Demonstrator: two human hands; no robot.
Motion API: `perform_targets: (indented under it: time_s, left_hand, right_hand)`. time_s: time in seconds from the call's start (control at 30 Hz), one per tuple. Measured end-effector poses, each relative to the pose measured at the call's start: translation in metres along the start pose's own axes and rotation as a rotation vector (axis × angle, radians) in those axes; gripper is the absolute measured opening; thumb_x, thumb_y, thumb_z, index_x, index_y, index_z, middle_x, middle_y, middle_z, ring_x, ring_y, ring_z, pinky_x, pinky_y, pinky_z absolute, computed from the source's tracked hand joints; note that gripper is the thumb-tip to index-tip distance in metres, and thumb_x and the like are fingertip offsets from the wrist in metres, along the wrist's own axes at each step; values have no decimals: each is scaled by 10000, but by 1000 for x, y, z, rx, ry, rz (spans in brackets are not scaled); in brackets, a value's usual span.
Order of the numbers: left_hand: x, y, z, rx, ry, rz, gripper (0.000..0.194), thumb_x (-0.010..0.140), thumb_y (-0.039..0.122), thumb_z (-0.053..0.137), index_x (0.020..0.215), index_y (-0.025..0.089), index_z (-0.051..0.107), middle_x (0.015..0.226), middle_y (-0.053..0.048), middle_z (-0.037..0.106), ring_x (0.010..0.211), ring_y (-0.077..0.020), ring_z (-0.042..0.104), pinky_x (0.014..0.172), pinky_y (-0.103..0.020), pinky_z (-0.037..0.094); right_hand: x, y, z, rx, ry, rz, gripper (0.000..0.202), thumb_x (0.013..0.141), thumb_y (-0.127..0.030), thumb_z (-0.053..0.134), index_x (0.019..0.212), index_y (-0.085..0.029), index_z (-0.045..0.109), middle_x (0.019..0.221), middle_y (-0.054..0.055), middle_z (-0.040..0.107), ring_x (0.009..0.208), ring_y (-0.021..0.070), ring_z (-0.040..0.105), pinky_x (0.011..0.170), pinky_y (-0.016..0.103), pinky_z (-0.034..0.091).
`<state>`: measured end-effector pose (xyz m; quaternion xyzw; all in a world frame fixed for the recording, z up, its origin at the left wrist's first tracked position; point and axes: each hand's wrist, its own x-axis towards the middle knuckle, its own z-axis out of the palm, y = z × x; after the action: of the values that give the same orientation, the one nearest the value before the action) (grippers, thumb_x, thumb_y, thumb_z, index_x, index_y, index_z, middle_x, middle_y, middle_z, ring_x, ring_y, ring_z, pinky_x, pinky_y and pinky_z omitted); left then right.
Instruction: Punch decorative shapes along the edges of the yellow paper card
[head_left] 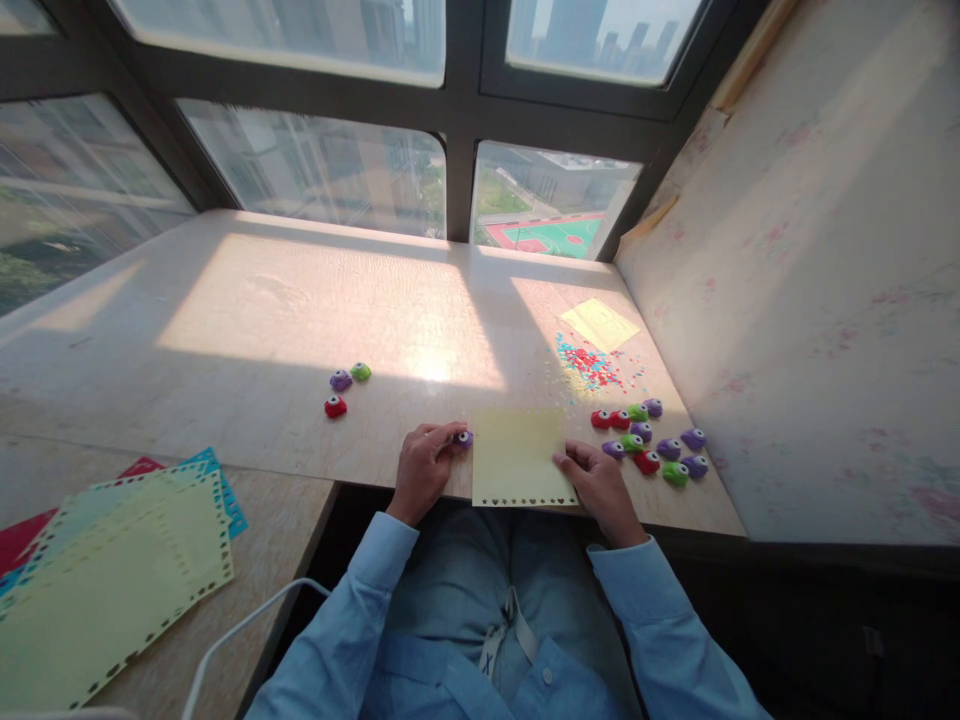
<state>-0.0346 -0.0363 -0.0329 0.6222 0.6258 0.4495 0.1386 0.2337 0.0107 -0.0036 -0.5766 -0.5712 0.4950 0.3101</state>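
Head view shows, at the near left, a loose stack of pale yellow sheets [127,590] with small shapes cut along their visible borders, red [22,540] and blue [234,508] sheets poking out from under them, and a white cable [244,625] beside. Just ahead of the person's lap, a single yellow sheet [521,455] lies on the pale surface [262,410], its near edge reaching slightly past the front. That near edge carries a full row of cut-out hearts and other small shapes; the left and right edges look plain where visible, and the far edge is too washed out to judge. By that measure one side appears finished, with at least two unworked. The left hand [422,468] is closed around a small purple punch [463,439] at the sheet's left edge, while the right hand [598,482] pinches the sheet's right edge, thumb on top. Farther out, three punches [340,380] sit apart on the left, and a cluster of red, green and purple ones [646,462] on the right. Beyond that cluster lie scattered red, blue and yellow paper bits [592,366], then a yellow square [600,325] near the windows [315,165].
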Motion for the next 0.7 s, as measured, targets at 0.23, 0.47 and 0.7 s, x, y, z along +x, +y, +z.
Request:
perform_targets:
  time_s: [0.23, 0.47, 0.7]
  left_hand:
    - [-1, 3, -1, 4, -8, 4, 375, 800, 25, 645, 1082, 263, 715, 1056, -5, 739, 941, -200, 645, 885, -383, 502]
    - [-1, 2, -1, 2, -14, -9, 345, 821, 51, 630, 1082, 260, 717, 1056, -15, 738, 941, -199, 640, 892, -392, 501]
    - [-1, 2, -1, 19, -17, -9, 321, 833, 78, 621, 1080, 257, 720, 1031, -35, 734, 936, -205, 644, 893, -401, 514]
  right_hand:
    - [0, -1, 0, -2, 2, 8, 469, 726, -486, 639, 1011, -125, 731, 971, 98, 750, 952, 324, 690, 833, 422, 536]
    - [0, 0, -2, -15, -5, -3, 460, 736, -477, 644, 1020, -128, 735, 973, 95, 751, 953, 319, 691, 843, 420, 539]
    - [-2, 0, -2, -35, 2, -19, 435, 752, -469, 644, 1012, -134, 743, 954, 90, 753, 939, 316, 691, 835, 424, 544]
